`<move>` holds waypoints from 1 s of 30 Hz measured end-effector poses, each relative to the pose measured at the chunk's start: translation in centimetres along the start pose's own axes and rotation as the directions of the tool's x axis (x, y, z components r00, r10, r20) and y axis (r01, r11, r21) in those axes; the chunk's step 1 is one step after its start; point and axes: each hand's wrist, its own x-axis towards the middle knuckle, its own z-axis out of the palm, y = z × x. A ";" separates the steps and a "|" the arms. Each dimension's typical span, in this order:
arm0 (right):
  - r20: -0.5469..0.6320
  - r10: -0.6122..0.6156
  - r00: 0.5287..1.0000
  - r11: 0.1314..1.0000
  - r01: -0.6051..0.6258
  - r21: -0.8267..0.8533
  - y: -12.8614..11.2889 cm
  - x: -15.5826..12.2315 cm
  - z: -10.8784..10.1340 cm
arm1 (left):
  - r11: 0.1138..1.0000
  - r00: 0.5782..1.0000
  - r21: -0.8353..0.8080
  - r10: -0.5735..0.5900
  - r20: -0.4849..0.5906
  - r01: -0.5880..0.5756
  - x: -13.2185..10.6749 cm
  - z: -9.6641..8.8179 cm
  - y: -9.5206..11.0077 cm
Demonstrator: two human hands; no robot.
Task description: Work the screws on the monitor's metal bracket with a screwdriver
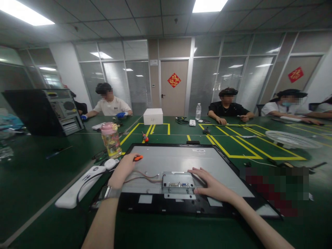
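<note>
A flat display panel (166, 157) with a grey metal back and black frame lies in front of me. On its near part sits a metal board housing (178, 181) with a row of ports, and thin wires (146, 177) run from it to the left. Over the panel's left side, my left hand (126, 167) is closed around a tool with an orange-and-black handle (138, 158); its far end is hidden. My right hand (209, 185) rests with fingers spread at the housing's right side, the thumb by its lower corner and fingertips at the upper edge.
Left of the panel lie a white elongated device (80, 186) with a black cable and a pink-lidded bottle (111, 140). A computer case (44, 110) stands farther left. Beyond are a white box (153, 116) and a water bottle (198, 111). Several people sit across the green table (145, 231).
</note>
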 end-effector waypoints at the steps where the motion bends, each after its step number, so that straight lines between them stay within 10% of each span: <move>1: 0.003 0.003 1.000 1.000 -0.003 0.002 0.0 0.0 0.0 | 1.000 1.000 0.005 -0.019 0.018 0.019 0.0 0.2 -0.3; 9: -0.011 -0.023 1.000 1.000 0.023 -0.005 0.0 0.1 0.1 | 1.000 1.000 -0.012 -0.002 -0.008 0.002 -1.1 0.0 3.1; 15: -0.065 -0.041 0.997 0.998 0.038 -0.042 -0.3 0.1 0.3 | 0.904 0.852 -0.378 0.352 0.389 -0.201 -2.8 1.6 8.1; 30: -0.167 -0.254 0.953 0.967 0.255 -0.012 -1.1 1.6 -0.1 | 0.845 0.836 -0.380 0.487 0.253 -0.377 -2.8 1.9 9.1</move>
